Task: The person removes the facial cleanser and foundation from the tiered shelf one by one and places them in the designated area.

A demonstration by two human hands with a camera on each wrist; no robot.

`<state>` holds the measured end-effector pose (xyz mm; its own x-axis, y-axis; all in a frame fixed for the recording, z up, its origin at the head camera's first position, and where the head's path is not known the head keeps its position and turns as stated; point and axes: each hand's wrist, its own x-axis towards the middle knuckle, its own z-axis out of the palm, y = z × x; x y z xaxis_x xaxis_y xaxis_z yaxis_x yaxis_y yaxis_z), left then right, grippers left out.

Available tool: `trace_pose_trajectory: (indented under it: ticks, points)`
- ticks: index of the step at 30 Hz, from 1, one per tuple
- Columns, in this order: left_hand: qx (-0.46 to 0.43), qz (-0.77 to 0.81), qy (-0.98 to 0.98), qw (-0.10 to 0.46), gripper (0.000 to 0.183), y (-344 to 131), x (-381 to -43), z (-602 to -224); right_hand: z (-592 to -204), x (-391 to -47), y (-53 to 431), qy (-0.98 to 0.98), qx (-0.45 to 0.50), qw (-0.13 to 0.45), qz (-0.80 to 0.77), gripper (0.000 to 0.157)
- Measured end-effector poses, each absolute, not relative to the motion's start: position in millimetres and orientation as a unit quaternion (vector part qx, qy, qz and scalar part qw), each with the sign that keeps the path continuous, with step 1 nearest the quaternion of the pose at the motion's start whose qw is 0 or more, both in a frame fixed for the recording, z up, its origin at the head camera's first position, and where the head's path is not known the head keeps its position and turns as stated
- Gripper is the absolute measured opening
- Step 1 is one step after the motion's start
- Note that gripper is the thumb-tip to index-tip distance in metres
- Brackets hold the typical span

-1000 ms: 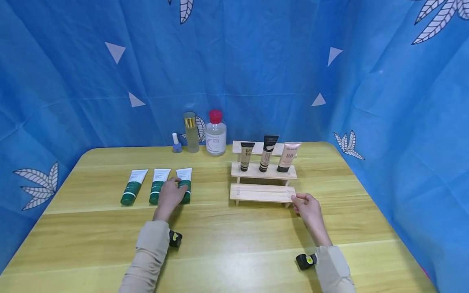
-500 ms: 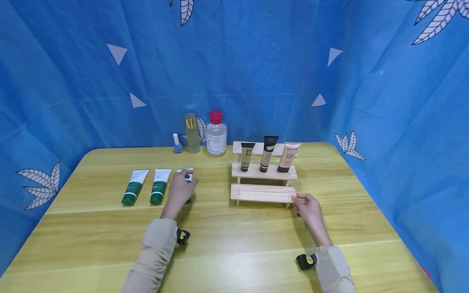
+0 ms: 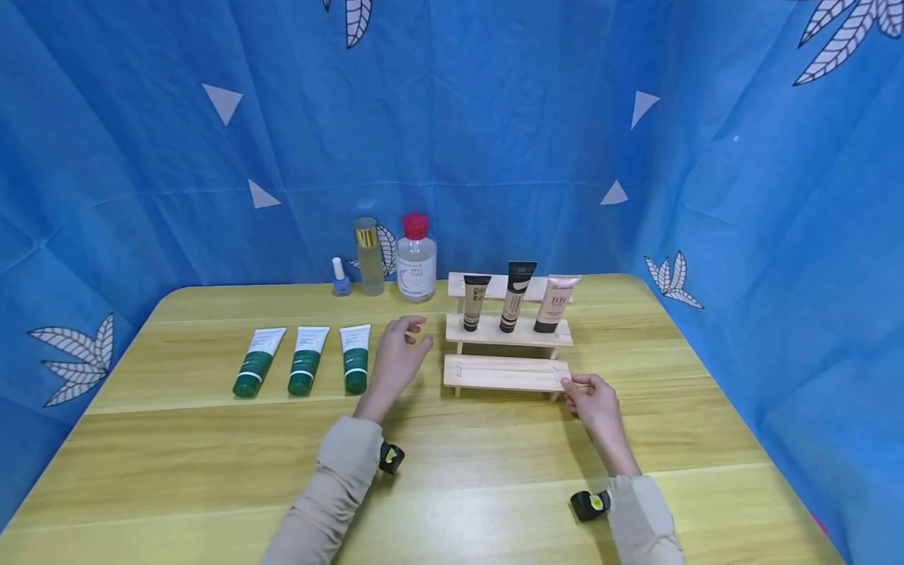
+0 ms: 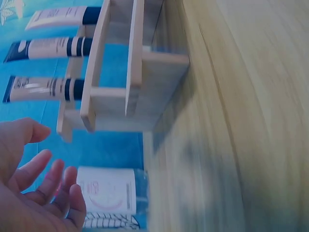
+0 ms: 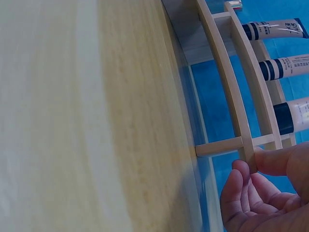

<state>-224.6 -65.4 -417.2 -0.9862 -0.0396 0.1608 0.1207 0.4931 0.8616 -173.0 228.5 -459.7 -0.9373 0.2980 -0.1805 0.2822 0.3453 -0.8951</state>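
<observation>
A three-tier wooden rack [image 3: 504, 373] stands right of the table's middle. My right hand [image 3: 595, 402] pinches the right end of its lowest shelf between thumb and fingers, as the right wrist view shows up close. On the middle shelf stand a small beige tube [image 3: 475, 303], a taller black-capped tube [image 3: 518, 294] and a pink BB cream tube [image 3: 557, 303], all upright. My left hand [image 3: 401, 353] hovers left of the rack, fingers loosely bent and nothing in them. In the left wrist view its fingers [image 4: 48, 183] overlap the bottle with the white label.
Three green-and-white tubes, the nearest to my left hand being a green tube [image 3: 355, 359], lie in a row at the left. Behind stand a nail polish bottle [image 3: 341, 281], a gold-collared bottle [image 3: 369, 263] and a red-capped bottle [image 3: 417, 267]. A blue curtain [image 3: 452, 141] backs the table.
My left hand has moved right, from the rightmost green tube to beside the rack; that tube lies in its row. My right hand has stayed on the lowest shelf.
</observation>
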Motion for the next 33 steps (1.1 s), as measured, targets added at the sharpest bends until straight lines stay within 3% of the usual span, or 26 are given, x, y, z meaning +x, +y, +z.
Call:
trace_pose_trajectory:
  ticks: [12,27,33]
  points:
    - [-0.068,-0.500,-0.860,0.078,0.042,-28.9,-233.7,-407.1,-459.7,-173.8,228.9,-0.819,-0.179,0.007,0.546,0.035]
    - [-0.062,-0.459,-0.882,0.085,0.050,-3.9,-249.4,-401.6,-457.7,-171.4,228.5,-0.817,-0.172,0.009,0.550,0.037]
    - [-0.066,-0.467,-0.878,0.075,0.044,-4.0,-250.7,-403.6,-459.3,-171.0,228.7,-0.820,-0.173,0.004,0.546,0.037]
